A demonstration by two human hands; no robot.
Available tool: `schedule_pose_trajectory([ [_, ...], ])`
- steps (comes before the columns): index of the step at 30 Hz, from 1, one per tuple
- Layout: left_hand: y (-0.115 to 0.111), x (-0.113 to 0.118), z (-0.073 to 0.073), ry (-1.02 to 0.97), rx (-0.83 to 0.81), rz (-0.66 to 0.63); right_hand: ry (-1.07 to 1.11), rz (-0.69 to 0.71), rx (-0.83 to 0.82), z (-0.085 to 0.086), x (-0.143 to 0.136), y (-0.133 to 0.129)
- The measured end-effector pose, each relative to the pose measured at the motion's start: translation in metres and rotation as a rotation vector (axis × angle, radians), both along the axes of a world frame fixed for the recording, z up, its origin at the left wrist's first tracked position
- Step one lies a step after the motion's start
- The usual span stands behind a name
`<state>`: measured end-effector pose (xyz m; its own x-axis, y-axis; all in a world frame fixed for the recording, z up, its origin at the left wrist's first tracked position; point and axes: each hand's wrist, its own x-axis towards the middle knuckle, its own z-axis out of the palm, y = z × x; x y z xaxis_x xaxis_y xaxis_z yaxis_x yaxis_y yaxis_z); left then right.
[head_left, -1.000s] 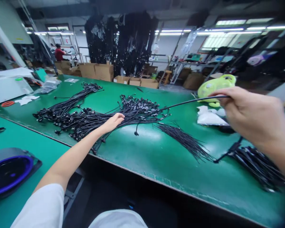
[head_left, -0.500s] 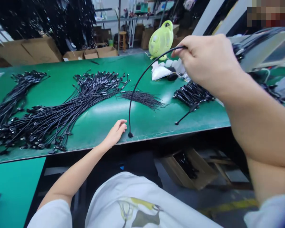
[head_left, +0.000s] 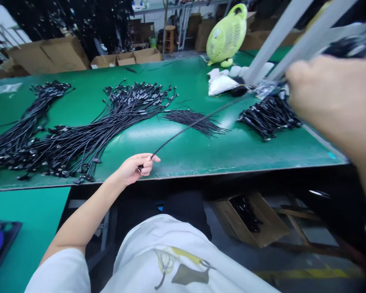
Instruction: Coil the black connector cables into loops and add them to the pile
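Observation:
My left hand (head_left: pixel 138 167) is closed on one end of a thin black cable (head_left: pixel 183 131), near the front edge of the green table. The cable rises slantwise to the right and blurs out near the white bag. My right hand (head_left: pixel 332 89), raised at the far right, is smeared by motion. Whether its fingers hold the cable's other end cannot be made out. Left of my left hand lies a large bundle of black cables (head_left: pixel 88 134) with connectors. Beyond the held cable is a small pile of thin black strands (head_left: pixel 195 121). A pile of short black cables (head_left: pixel 268 116) lies below my right hand.
A green fan (head_left: pixel 227 38) stands at the table's back, behind a white bag (head_left: pixel 221 84). Another cable bundle (head_left: pixel 39 106) lies at the left. Pale posts (head_left: pixel 277 40) slant across the upper right. A cardboard box (head_left: pixel 262 224) sits below the table.
My left hand has closed on the cable's lower end and moved slightly left. My right hand has swung out to the right, and the curved cable is now straighter. The view has shifted.

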<state>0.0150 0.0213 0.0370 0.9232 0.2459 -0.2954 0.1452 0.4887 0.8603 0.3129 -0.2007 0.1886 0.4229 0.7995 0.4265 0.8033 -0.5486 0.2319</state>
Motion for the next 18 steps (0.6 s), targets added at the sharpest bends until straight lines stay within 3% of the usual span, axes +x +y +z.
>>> schedule_pose_trajectory([
  [2,-0.005,-0.019,0.008,-0.008,-0.121,-0.052,-0.045,-0.2,-0.205,-0.03,0.003,0.001],
  [4,-0.014,-0.032,0.013,-0.018,-0.126,-0.143,-0.006,-0.226,-0.388,-0.058,-0.009,0.003],
  [7,-0.026,-0.04,0.018,-0.104,0.036,-0.241,0.07,-0.076,-0.493,-0.087,-0.042,0.0],
  [9,-0.028,-0.041,0.02,-0.186,0.244,-0.192,0.133,0.022,-0.507,-0.099,-0.063,-0.006],
  [14,-0.03,-0.031,0.018,-0.187,0.699,0.037,0.364,0.334,-0.534,-0.119,-0.107,-0.014],
  [16,-0.036,-0.023,0.013,-0.18,0.828,0.042,0.469,0.502,-0.56,-0.123,-0.127,-0.009],
  [18,-0.047,-0.015,0.007,-0.199,0.931,-0.038,0.559,0.63,-0.548,-0.122,-0.144,0.001],
])
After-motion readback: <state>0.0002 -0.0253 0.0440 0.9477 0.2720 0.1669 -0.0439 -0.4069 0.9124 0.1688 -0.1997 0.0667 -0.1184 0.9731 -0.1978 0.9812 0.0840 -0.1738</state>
